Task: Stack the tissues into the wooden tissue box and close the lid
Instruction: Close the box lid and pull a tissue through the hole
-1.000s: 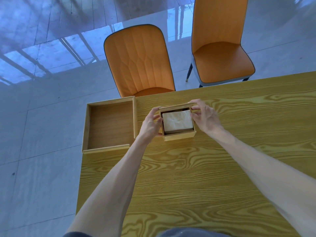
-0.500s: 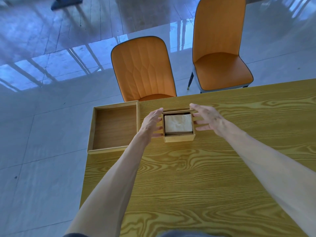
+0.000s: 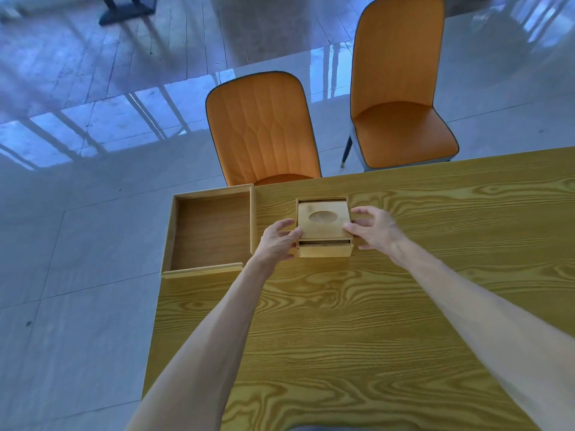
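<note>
This looks like a dining area in a home or a showroom-like room. A long yellow wood-grain surface (image 3: 389, 306) fills the view from 3 to 6 o'clock. Two orange upholstered chairs with dark piping stand at its far edge: one (image 3: 261, 129) at 12 o'clock pushed in, the other (image 3: 401, 88) at 1 o'clock set back. The glossy pale tiled floor (image 3: 77, 213) mirrors window bars at 10 o'clock.
</note>
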{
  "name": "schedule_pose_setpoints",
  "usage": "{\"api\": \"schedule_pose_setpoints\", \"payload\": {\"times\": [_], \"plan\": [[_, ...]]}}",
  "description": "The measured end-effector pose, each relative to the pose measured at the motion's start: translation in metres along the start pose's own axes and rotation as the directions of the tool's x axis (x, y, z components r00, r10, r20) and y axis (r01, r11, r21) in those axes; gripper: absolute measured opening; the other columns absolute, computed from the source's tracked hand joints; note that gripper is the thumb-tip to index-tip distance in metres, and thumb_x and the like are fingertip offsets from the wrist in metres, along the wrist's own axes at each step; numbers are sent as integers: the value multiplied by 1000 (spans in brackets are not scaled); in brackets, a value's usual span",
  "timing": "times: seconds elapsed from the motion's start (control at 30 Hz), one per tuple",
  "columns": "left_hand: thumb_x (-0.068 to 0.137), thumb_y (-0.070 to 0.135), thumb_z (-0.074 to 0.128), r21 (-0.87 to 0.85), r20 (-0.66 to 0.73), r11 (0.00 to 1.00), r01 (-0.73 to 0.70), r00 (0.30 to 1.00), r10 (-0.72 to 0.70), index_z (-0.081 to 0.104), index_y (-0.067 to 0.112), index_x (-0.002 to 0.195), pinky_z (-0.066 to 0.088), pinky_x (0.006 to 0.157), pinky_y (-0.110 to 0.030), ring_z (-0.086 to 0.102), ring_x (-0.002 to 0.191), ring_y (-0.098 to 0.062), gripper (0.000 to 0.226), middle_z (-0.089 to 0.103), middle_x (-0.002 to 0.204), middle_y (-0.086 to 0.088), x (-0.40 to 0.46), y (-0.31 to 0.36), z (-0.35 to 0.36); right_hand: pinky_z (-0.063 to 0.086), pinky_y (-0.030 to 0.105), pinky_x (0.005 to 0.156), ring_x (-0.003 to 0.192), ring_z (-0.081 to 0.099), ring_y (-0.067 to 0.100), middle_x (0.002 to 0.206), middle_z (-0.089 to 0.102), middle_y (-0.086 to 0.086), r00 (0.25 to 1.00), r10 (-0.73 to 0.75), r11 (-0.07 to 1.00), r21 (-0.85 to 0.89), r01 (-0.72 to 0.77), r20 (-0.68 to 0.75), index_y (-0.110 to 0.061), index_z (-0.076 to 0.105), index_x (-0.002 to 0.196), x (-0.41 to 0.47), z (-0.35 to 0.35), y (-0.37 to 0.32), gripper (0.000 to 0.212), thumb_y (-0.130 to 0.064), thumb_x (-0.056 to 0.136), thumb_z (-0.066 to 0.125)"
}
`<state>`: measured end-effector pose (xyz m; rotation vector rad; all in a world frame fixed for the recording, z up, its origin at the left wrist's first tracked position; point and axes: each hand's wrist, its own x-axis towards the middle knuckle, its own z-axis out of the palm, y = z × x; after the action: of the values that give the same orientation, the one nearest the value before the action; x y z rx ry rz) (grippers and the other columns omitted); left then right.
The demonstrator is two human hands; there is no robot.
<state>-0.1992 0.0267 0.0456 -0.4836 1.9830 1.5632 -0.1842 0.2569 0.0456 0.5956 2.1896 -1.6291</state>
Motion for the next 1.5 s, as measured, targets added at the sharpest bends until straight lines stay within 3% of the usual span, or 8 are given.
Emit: {"api": "schedule_pose_setpoints", "payload": {"times": [0.13, 0.27, 0.5, 0.63, 0.73, 1.0, 1.23, 1.5], "plan": [[98, 25, 63, 47, -32, 999, -15, 999, 17, 53, 18, 140, 57, 91, -40, 66, 107, -22, 44, 68, 121, -5, 4, -6, 4, 61, 31, 68, 99, 67, 20, 120, 65, 6, 998, -66, 993, -99, 63, -24, -21, 55, 131, 0, 3, 7, 52, -27, 84, 76], [97, 21, 64, 89, -41, 995, -45, 998, 49, 53, 20, 140, 59, 86, -38, 67, 95, -15, 44, 68, 114, -1, 9, -10, 6, 61, 43, 77, 96, 68, 26, 120, 65, 5, 993, -113, 971, -218, 102, -42, -19, 54, 132, 2, 3, 10, 54, -28, 84, 76], [97, 21, 64, 165, -39, 983, -85, 995, 93, 49, 24, 141, 59, 86, -42, 65, 103, -21, 47, 61, 116, 0, 15, -14, 6, 58, 46, 80, 94, 67, 24, 118, 67, 5, 977, -209, 896, -409, 173, -45, -21, 54, 131, 3, 4, 10, 54, -33, 83, 76], [93, 29, 69, 171, -39, 982, -78, 996, 86, 48, 28, 141, 59, 91, -44, 64, 100, -17, 53, 60, 121, 0, 19, -15, 5, 58, 35, 68, 79, 65, 13, 106, 66, 0, 911, -403, 740, -617, 268, -87, -21, 61, 124, 2, 8, 1, 45, -36, 84, 74], [86, 38, 76, 197, -56, 978, -64, 996, 76, 46, 29, 143, 57, 94, -45, 64, 104, -19, 65, 57, 120, 2, 21, -16, 10, 44, 23, 51, 70, 59, 13, 92, 65, 0, 852, -518, 605, -735, 307, -71, -21, 71, 109, 5, 19, -12, 29, -39, 87, 71], [84, 39, 77, 211, -98, 975, -62, 992, 84, 46, 29, 142, 58, 91, -46, 65, 100, -20, 67, 57, 116, 3, 22, -20, 15, 49, 25, 58, 77, 73, 22, 100, 72, 5, 845, -534, 326, -918, 226, 19, -18, 76, 99, 18, 66, -31, 31, -46, 86, 69], [86, 37, 76, 185, -107, 980, -70, 990, 91, 45, 28, 143, 58, 89, -45, 65, 101, -22, 66, 56, 115, 3, 22, -22, 17, 52, 27, 57, 73, 70, 23, 92, 68, 6, 875, -477, 233, -949, 211, 77, -10, 72, 92, 22, 74, -34, 10, -14, 94, 62], [87, 34, 75, 159, -105, 985, -72, 991, 89, 44, 27, 144, 58, 91, -47, 64, 103, -22, 65, 55, 116, 2, 20, -23, 18, 52, 29, 61, 66, 51, 18, 85, 53, 5, 835, -457, 46, -930, 365, 305, -10, 57, 82, 25, 67, -37, 18, 3, 92, 51]]}}
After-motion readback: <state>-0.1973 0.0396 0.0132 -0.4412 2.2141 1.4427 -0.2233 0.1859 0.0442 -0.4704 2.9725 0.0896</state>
